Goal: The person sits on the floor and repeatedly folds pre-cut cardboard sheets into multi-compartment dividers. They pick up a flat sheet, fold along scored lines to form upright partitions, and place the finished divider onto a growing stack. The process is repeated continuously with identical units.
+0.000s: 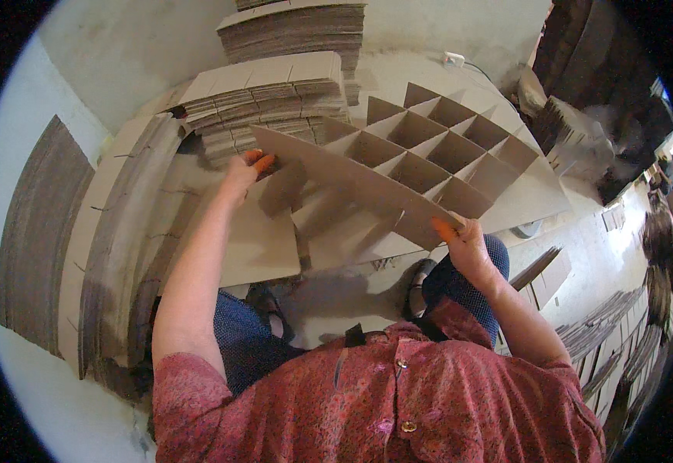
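- The left hands' side: the left hand (242, 171) is raised out in front, fingers closed on the far left end of a long cardboard strip (344, 184); orange-tipped fingers (264, 162) pinch its upper edge.
- The right hand (464, 241) grips the near right end of the same strip, an orange fingertip pressed on its face.
- The strip runs slanting from upper left to lower right between the two hands, standing on edge along the near side of a cardboard divider grid (444, 150).
- The grid is a lattice of crossed cardboard strips forming square cells; it lies just beyond the strip, touching it along the near row of cells.
- Flat cardboard sheets (263, 239) lie under the grid and the left forearm, on the floor.
- Behind the grid, a stack of slotted cardboard strips (263, 104) sits near the left hand; a taller stack (298, 31) stands farther back against the wall.
- To the left, long bundles of cardboard (124, 231) lie curved along the wall side.
- To the right, more loose cardboard strips (607, 339) are spread over the floor.
- The person wears a red patterned shirt (383, 401) and sits with blue-clad knees (468, 285) under the work.
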`<action>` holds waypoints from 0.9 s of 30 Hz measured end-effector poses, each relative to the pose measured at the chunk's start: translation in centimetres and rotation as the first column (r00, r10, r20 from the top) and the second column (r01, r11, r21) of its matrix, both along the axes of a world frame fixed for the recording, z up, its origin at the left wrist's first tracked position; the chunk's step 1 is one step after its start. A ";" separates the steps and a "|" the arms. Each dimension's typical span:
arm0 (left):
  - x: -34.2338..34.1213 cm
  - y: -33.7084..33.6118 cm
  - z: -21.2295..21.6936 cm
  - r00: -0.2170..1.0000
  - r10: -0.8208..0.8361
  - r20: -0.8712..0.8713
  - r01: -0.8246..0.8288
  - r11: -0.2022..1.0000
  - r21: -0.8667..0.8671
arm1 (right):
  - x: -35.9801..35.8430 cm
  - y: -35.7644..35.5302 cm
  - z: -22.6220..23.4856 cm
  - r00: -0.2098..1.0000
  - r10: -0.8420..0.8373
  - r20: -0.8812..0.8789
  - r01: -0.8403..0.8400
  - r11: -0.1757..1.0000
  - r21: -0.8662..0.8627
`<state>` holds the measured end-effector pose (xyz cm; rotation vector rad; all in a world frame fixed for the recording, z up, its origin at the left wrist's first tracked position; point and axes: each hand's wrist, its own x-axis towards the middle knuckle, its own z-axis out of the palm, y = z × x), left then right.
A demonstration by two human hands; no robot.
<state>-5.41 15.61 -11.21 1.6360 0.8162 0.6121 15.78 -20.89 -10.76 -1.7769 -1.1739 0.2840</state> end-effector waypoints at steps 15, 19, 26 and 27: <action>-2.5 -15.4 -1.3 0.956 0.076 0.283 -0.254 0.697 0.671 | -0.7 0.8 6.1 0.885 0.213 0.413 -0.171 0.976 -0.135; -1.6 -15.5 -3.8 0.970 0.073 0.232 -0.184 0.842 0.507 | -0.5 -0.3 3.8 0.912 0.217 0.348 -0.183 0.975 -0.128; -1.3 -15.6 -4.8 0.979 0.126 0.161 -0.184 0.890 0.418 | -0.9 -0.6 3.5 0.917 0.212 0.338 -0.154 0.970 -0.189; -1.1 -15.5 -5.4 0.968 0.124 0.220 -0.211 0.876 0.435 | -0.9 -0.8 3.4 0.902 0.206 0.379 -0.153 0.974 -0.166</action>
